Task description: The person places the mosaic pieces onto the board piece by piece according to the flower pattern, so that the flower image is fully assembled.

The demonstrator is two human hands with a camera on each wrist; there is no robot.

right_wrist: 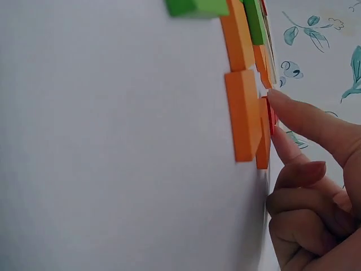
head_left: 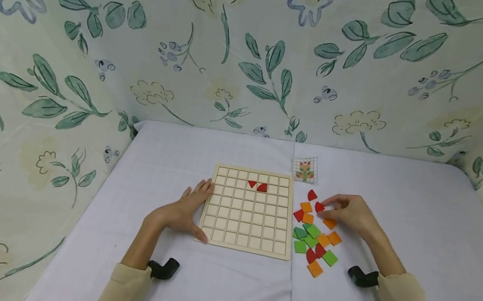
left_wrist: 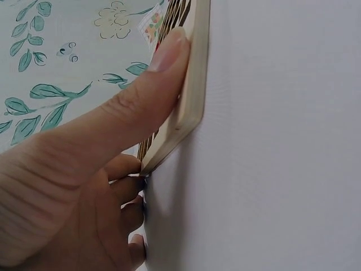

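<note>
A wooden grid board [head_left: 241, 249] lies flat on the white cloth. In its upper rows sit a red triangle [head_left: 252, 184] and a red quarter-round piece [head_left: 262, 187]. My left hand [head_left: 185, 210] rests at the board's left side, fingers spread along that edge. Its thumb [left_wrist: 161, 68] lies over the near left corner. To the right of the board, my right hand [head_left: 353, 214] pinches a red piece [head_left: 319, 206] between thumb and index finger, low over the loose tiles. The right wrist view shows that red piece [right_wrist: 272, 116] only edge-on, behind orange tiles [right_wrist: 243, 116].
Several loose red, orange and green tiles [head_left: 312, 231] lie scattered along the board's right side, some overlapping. Behind them is a small card [head_left: 305, 170] with a coloured pattern on a grid. A floral cloth [head_left: 260, 68] hangs at the table's back edge.
</note>
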